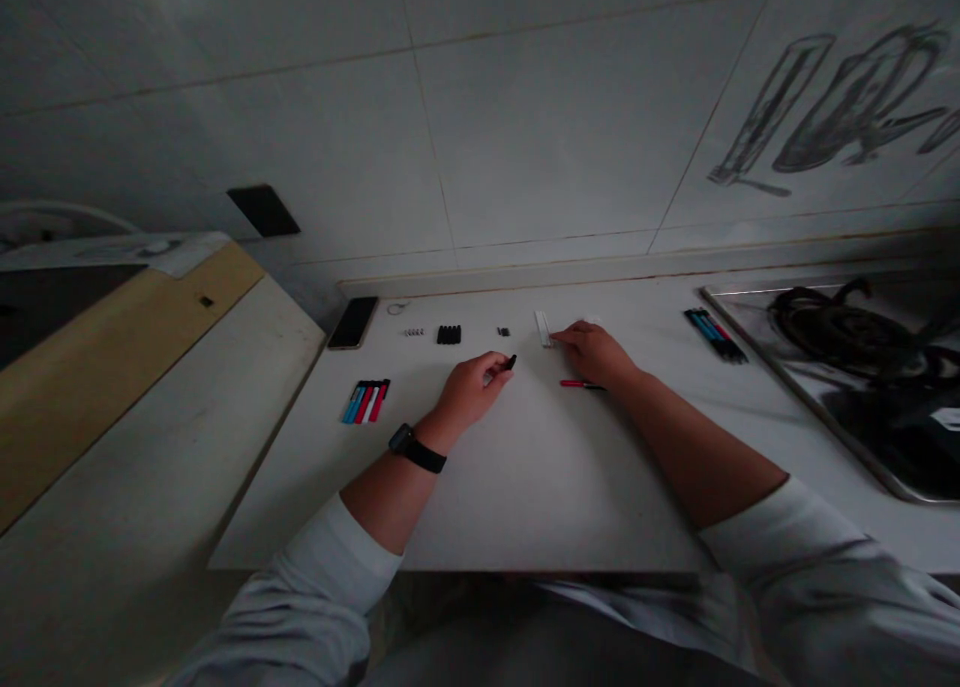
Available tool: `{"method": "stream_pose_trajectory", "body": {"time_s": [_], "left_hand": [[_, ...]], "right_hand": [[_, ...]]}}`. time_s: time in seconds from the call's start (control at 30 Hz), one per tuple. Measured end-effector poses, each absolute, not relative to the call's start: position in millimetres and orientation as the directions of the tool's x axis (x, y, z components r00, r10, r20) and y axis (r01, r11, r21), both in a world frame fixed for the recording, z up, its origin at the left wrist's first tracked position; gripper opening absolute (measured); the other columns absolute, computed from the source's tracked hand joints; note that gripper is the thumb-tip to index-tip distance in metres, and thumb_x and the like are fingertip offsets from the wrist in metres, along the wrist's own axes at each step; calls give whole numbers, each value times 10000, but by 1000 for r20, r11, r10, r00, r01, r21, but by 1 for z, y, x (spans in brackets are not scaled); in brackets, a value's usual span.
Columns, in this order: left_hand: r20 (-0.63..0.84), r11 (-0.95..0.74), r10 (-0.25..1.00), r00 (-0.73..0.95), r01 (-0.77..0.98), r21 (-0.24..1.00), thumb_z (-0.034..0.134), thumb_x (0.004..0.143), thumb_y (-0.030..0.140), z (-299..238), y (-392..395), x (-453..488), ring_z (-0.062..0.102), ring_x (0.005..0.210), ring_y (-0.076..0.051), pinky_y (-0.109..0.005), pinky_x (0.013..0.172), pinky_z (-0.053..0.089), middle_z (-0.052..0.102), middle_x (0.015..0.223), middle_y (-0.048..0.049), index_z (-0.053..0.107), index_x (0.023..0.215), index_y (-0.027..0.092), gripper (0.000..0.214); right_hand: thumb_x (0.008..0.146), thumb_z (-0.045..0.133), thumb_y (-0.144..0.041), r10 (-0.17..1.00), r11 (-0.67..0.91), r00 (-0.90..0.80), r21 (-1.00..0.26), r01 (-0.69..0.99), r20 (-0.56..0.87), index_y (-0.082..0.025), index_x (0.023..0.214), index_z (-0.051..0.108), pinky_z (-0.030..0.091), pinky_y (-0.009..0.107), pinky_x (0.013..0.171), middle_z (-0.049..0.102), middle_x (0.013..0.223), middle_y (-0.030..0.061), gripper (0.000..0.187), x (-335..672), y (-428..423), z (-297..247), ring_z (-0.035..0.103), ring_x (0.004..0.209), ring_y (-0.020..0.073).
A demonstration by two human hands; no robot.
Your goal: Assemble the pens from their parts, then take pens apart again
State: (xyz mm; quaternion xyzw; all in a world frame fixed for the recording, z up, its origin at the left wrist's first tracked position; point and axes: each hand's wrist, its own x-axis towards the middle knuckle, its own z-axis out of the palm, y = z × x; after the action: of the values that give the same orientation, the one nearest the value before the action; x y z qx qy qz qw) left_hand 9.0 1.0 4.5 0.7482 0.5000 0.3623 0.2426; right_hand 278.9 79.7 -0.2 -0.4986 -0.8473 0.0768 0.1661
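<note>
My left hand (474, 385) is closed in a pinch on a small black pen part (511, 362), held just above the white counter. My right hand (596, 352) reaches forward, its fingertips together at the near end of a row of thin white pen refills (541, 327); whether a refill is between them is too small to see. Below that hand lies a red pen barrel (574, 383) with a dark end partly under the wrist. Between the hands and the wall sit tiny black pieces (503, 332), several black pen grips (449, 335) and some small springs (414, 333).
Blue, red and white pen barrels (366, 402) lie in a row at left. A phone (354, 323) and a thin ring (398, 309) are near the wall. Several dark-ended pens (715, 335) lie at right, beside a metal-edged stove (832, 412). A wooden-edged panel (150, 337) stands left.
</note>
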Motion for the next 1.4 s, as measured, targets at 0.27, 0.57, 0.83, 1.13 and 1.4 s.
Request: {"method": "stream_pose_trajectory", "body": {"time_s": [0.27,0.57,0.83,1.13,1.4], "left_hand": [[290,-372,928,232,577,727,667,929,258,5,0,10,726,902,-177,-319,847,559,774,965,-28,697,1010,229,91],[282,-361,933,226,579,731,692,911,244,6,-1,11,726,891,-175,-309,824,549,772,952,-21,698,1009,224,101],[280,-363,932,231,590,721,687,920,270,2,1,9,726,909,-176,-315,856,554,777,997,-33,704,1058,219,148],[277,-361,933,230,597,717,687,915,255,7,-1,10,727,897,-176,-304,831,546,778,966,-31,704,1040,214,133],[285,-367,930,231,600,710,693,909,240,6,-1,10,728,910,-179,-309,851,547,780,979,-37,707,1056,209,151]], "right_hand": [[945,468,-134,864,500,-460,-245,831,203,-188,1212,761,473,320,1012,708,1172,118,400,281,74,9,657,1041,221],[912,518,-117,839,545,-513,-253,800,183,-197,1168,777,460,302,1030,729,1162,96,373,285,77,5,654,1100,216],[908,580,-173,798,602,-574,-241,761,183,-219,1057,790,506,284,885,745,1083,70,262,279,62,14,682,978,205],[943,582,-191,748,663,-629,-195,723,211,-220,974,787,483,305,889,716,1008,87,209,279,64,13,648,963,217],[955,577,-217,682,731,-698,-204,651,219,-203,953,762,438,313,892,686,962,89,185,262,49,13,613,929,214]]}}
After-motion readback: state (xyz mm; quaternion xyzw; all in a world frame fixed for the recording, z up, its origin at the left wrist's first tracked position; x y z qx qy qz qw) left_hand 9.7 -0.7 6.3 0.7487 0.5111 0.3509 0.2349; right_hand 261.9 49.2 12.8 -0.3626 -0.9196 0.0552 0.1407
